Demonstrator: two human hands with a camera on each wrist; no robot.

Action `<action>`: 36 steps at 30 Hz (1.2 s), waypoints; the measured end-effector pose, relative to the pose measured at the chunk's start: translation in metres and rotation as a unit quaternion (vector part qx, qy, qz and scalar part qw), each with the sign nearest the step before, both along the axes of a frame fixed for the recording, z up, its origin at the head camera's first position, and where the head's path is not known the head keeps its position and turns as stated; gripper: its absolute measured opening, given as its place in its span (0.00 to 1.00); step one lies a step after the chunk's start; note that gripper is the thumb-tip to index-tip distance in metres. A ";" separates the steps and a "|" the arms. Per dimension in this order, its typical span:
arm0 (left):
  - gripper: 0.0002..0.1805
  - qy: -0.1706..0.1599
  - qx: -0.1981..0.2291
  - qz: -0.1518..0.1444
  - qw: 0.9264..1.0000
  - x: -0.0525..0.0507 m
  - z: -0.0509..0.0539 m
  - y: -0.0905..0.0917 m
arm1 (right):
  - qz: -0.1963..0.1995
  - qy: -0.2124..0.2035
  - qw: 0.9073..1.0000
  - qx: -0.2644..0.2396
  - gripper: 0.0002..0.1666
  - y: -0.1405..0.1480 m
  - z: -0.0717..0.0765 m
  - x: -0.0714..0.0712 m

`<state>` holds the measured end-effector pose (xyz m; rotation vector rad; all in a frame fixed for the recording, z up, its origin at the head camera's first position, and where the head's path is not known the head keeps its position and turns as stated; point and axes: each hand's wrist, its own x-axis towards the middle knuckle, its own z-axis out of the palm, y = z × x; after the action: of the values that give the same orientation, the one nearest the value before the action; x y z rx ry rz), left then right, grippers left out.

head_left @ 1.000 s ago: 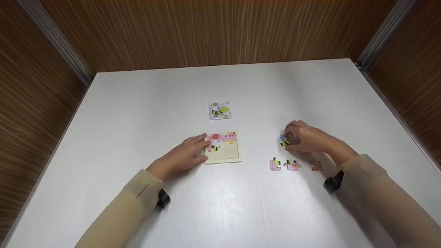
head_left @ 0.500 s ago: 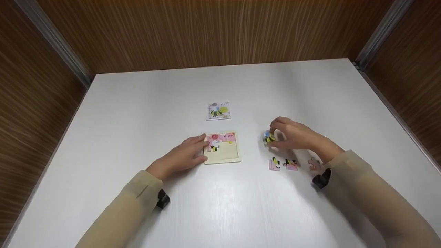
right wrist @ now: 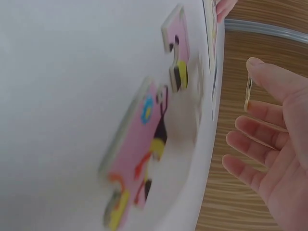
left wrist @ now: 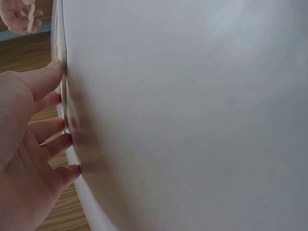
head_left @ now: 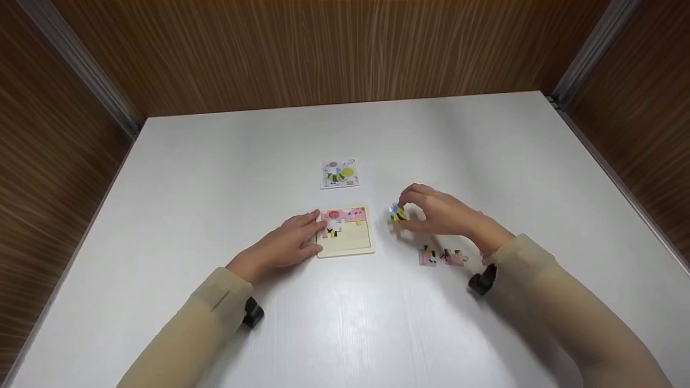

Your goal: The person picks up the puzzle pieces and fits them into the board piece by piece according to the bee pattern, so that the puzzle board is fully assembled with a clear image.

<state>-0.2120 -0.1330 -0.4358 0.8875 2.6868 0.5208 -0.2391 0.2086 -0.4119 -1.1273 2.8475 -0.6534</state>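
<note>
Right hand [head_left: 444,213] pinches a yellow-and-black puzzle piece [head_left: 397,213] beside a partly filled tray [head_left: 350,238].
Left hand [head_left: 283,242], fingers spread, touches the tray's left edge.

Bright light came down from above on my white table [head_left: 302,334], and there it was, pale glare streaking the near middle! Out at the sides, the wood-grain walls [head_left: 48,188] sat dim. Soft shadows pooled below my left hand [head_left: 285,242] and right hand [head_left: 439,215], a longer one stretching beside my right sleeve [head_left: 560,302]. In the left wrist view, a brownish shadow spread beside my fingers [left wrist: 48,129], hazy sheen higher up. Over at the right wrist, the nearest loose puzzle piece [right wrist: 137,139] blurred, and the metal rail [right wrist: 264,28] curved.
</note>
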 end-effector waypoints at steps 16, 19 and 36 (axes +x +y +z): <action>0.32 0.007 0.011 -0.006 1.000 -0.001 0.000 0.000 | 0.021 -0.018 0.999 -0.028 0.22 -0.041 -0.005 0.001; 0.32 0.006 0.012 -0.006 1.000 -0.002 -0.001 0.000 | 0.022 -0.021 0.999 -0.035 0.23 -0.046 -0.008 0.002; 0.32 -0.005 0.008 0.011 1.000 -0.001 -0.002 -0.001 | 0.043 0.018 0.999 0.007 0.23 -0.086 -0.014 -0.001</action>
<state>-0.2131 -0.1343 -0.4374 0.8588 2.6889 0.5514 -0.2404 0.1224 -0.4263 -1.2645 2.8089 -0.6136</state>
